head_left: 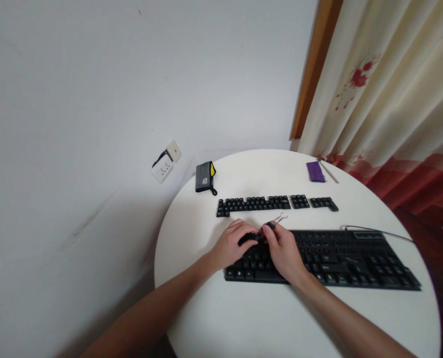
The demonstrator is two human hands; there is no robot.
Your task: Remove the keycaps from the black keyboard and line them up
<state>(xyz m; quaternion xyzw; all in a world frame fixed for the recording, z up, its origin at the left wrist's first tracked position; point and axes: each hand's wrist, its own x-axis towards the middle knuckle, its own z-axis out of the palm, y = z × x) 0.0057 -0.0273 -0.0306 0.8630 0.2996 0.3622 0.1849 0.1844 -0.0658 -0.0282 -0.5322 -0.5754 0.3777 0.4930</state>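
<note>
A black keyboard lies on the round white table. Both hands rest on its left end. My left hand has its fingers curled over a black keycap at the top-left corner. My right hand pinches a wire keycap puller, whose metal loops stick out toward the back. Rows of removed black keycaps are lined up on the table behind the keyboard.
A grey and yellow pouch sits at the back left of the table. A purple cloth and a thin stick lie at the back right. The keyboard cable runs right. A curtain hangs behind; a wall socket sits at left.
</note>
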